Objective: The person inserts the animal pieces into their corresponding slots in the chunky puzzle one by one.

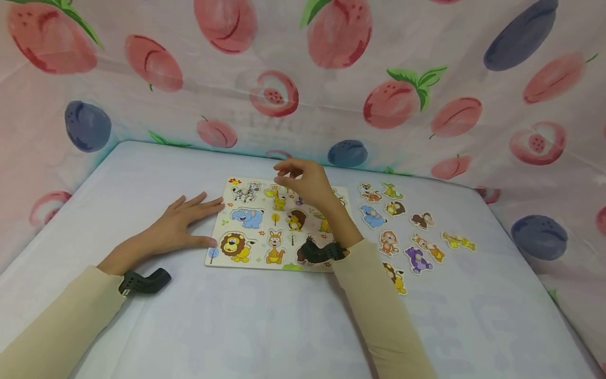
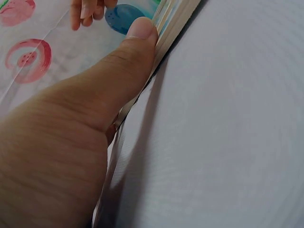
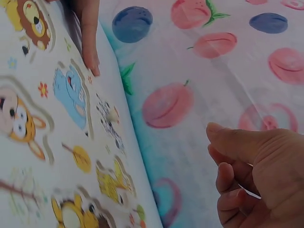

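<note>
A white animal puzzle board (image 1: 258, 239) lies on the table, printed with a lion, a kangaroo, an elephant and other animals. A zebra piece (image 3: 110, 118) with a small knob sits near its upper left corner. My left hand (image 1: 177, 223) lies at the board's left side with fingers spread; its thumb (image 2: 137, 45) touches the edge. Above the far edge of the board, my right hand (image 1: 307, 181) hovers with loosely bent fingers and nothing visible in them. The giraffe picture (image 1: 276, 199) is just below that hand, and my right forearm covers part of the board's right side.
Several loose animal pieces lie right of the board, among them a blue elephant (image 1: 373, 216), a purple hippo (image 1: 418, 260), a giraffe (image 1: 458, 241) and a lion (image 1: 395, 278) partly behind my right sleeve. A fruit-patterned cloth (image 1: 303, 126) rises behind the white table (image 1: 213, 321).
</note>
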Demonstrator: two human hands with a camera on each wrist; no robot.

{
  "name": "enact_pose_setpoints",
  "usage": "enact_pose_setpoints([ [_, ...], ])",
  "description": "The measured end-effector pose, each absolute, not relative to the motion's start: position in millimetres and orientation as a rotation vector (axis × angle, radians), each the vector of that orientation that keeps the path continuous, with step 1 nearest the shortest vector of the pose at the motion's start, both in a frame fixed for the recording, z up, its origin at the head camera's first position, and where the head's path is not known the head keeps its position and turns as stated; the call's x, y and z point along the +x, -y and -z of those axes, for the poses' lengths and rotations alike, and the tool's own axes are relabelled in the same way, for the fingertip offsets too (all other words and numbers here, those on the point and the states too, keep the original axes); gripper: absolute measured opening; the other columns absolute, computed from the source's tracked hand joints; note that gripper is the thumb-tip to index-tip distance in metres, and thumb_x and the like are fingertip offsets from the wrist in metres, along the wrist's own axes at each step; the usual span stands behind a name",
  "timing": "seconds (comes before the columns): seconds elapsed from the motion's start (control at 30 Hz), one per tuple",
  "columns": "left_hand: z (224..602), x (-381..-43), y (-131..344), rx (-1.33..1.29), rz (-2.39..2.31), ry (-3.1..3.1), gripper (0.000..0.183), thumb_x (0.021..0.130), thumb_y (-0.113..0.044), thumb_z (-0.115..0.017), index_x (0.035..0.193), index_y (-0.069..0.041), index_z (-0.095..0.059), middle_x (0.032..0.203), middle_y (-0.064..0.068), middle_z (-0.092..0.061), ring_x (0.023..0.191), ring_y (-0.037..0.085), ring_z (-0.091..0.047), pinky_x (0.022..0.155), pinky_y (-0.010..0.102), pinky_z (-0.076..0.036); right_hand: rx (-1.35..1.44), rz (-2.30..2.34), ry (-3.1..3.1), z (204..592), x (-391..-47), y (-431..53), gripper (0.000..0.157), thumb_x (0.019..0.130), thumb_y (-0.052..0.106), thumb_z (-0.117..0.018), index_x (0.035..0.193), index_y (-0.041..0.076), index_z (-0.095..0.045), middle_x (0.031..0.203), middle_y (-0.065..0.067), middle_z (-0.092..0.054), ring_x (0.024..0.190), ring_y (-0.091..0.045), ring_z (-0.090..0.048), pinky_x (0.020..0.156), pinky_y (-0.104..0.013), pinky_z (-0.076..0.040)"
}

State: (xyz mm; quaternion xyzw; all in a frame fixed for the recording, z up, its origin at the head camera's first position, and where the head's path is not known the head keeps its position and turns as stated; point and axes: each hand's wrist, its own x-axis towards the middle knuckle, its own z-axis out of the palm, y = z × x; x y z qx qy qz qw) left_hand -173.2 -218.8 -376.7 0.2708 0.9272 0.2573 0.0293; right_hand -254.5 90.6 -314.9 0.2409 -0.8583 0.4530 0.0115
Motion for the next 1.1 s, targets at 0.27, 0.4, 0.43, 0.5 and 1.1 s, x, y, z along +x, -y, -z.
enact_pose_setpoints([
  [0.27, 376, -174, 220, 0.818, -0.797, -2.874, 0.083, 0.078, -0.053, -0.072, 0.146, -0.017, -0.041, 0.153, 0.002, -0.034, 0.144, 0.034, -0.013, 0.113, 0.054, 0.000, 0.693, -1.327, 2.670, 301, -245, -123, 0.023, 0.087, 0.022, -0.072, 0.109, 0.016, -0.071, 0.094, 0.003, -0.068, 0.079, -0.014, -0.058, 0.060, -0.030, -0.044],
  [0.4, 378, -174, 221, 0.825, -0.810, -2.875, 0.083, 0.078, -0.053, -0.073, 0.146, -0.016, -0.042, 0.152, 0.002, -0.034, 0.143, 0.034, -0.013, 0.113, 0.054, 0.000, 0.691, -1.265, 2.664, 299, -241, -136, 0.022, 0.087, 0.021, -0.072, 0.108, 0.015, -0.071, 0.093, 0.002, -0.068, 0.078, -0.014, -0.058, 0.059, -0.030, -0.044],
  [0.43, 378, -174, 220, 0.822, -0.815, -2.878, 0.083, 0.078, -0.053, -0.073, 0.146, -0.016, -0.042, 0.152, 0.002, -0.035, 0.143, 0.034, -0.013, 0.113, 0.054, 0.000, 0.692, -1.250, 2.662, 298, -239, -139, 0.022, 0.087, 0.021, -0.072, 0.108, 0.015, -0.071, 0.093, 0.002, -0.068, 0.077, -0.014, -0.057, 0.058, -0.030, -0.043],
  [0.5, 379, -174, 220, 0.820, -0.816, -2.882, 0.083, 0.078, -0.053, -0.073, 0.146, -0.016, -0.042, 0.152, 0.002, -0.035, 0.143, 0.034, -0.013, 0.113, 0.054, 0.000, 0.696, -1.229, 2.654, 298, -237, -145, 0.022, 0.088, 0.021, -0.072, 0.109, 0.014, -0.071, 0.092, 0.001, -0.069, 0.077, -0.014, -0.058, 0.056, -0.031, -0.043],
  [1.1, 375, -173, 217, 0.807, -0.800, -2.856, 0.085, 0.078, -0.055, -0.071, 0.146, -0.016, -0.041, 0.153, 0.003, -0.034, 0.144, 0.034, -0.012, 0.113, 0.055, 0.001, 0.462, -1.195, 2.666, 302, -218, -220, 0.027, 0.088, 0.028, -0.072, 0.112, 0.016, -0.071, 0.093, 0.000, -0.067, 0.076, -0.016, -0.059, 0.055, -0.026, -0.043],
])
